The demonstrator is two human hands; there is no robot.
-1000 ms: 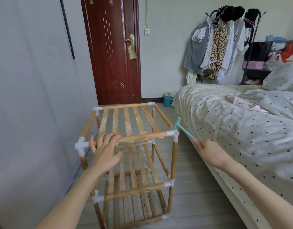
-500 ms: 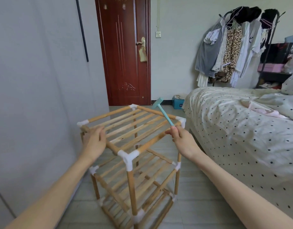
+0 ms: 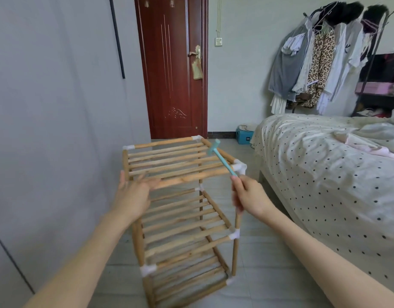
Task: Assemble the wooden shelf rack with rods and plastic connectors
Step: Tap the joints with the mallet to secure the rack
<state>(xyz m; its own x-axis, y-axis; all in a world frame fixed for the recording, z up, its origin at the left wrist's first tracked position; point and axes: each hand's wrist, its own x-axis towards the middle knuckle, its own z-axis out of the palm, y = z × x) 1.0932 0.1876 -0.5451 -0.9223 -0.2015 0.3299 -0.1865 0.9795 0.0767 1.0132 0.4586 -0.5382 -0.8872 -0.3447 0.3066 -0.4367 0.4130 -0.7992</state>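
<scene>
A wooden shelf rack [image 3: 180, 210] stands upright on the pale tiled floor [image 3: 265, 245] between a grey wall [image 3: 58, 130] on the left and a bed [image 3: 325, 174] with a dotted cover on the right. It has three slatted tiers of rods, with white plastic connectors [image 3: 240, 166] at the corners; the connector at the near left top corner is hidden behind the hand. The left hand [image 3: 133, 194] lies on the near top rod [image 3: 191, 177] at its left end, fingers stretched out almost straight along the wood and the thumb raised toward the wall; it presses or steadies the rod rather than wrapping round it. The right hand [image 3: 249, 197] has its fingers curled round the lower end of a small teal hammer [image 3: 222, 157], whose handle slants up and to the left so that the head hangs over the right side of the top tier, near the far right rod; whether the head touches the wood cannot be told. This hand is slightly blurred. Behind the rack is a dark red door [image 3: 173, 74] with a brass handle, and a small blue box [image 3: 245, 136] sits on the floor by the foot of the bed. At the far right a rack of hanging clothes [image 3: 313, 63] stands against the back wall.
</scene>
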